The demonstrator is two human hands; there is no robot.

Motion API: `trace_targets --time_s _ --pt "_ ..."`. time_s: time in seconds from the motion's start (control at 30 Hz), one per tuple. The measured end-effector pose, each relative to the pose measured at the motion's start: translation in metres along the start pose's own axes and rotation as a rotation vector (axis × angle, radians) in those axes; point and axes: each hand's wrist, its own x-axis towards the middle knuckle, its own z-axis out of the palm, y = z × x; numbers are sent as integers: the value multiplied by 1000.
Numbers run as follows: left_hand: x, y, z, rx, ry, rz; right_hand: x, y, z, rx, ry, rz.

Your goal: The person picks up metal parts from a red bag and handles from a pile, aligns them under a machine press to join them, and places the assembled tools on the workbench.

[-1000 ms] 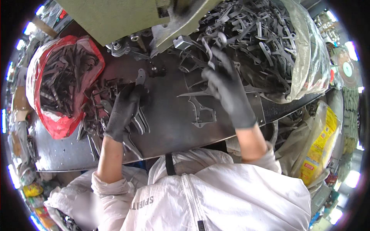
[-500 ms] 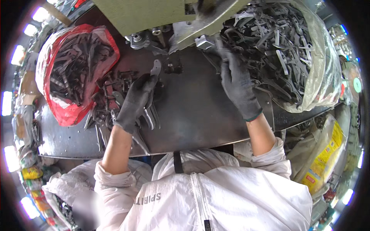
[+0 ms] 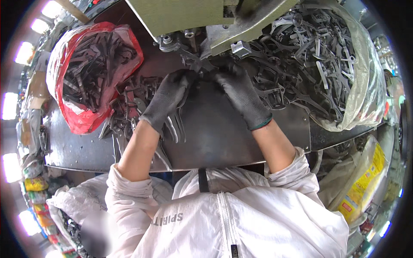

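Both my hands wear dark grey gloves and meet below the tooling of a green machine. My left hand is closed around a flat grey metal part, mostly hidden by the glove. Grey metal shows between the fingertips, right under the tooling. From the other side my right hand comes in with fingers bent and pressed together; what they grip is hidden. Loose metal handles lie on the dark metal table beside my left wrist.
At the left stands a red-and-clear bag full of dark metal parts, some spilling beside it. A pale plastic-lined container at the right holds a heap of grey metal parts. A small metal block juts from the machine above my right hand.
My right hand has moved left from beside the right-hand heap to under the machine. My left hand has moved up and right to meet it, bringing the metal part beneath the tooling.
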Motion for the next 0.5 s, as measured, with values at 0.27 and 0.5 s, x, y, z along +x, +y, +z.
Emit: trace_targets --time_s 0.27,0.5 --pt "-10 10 -6 181 25 62 -6 -11 17 14 7 83" --pt "0 2 -6 -121 -98 -165 14 28 14 -110 15 -72"
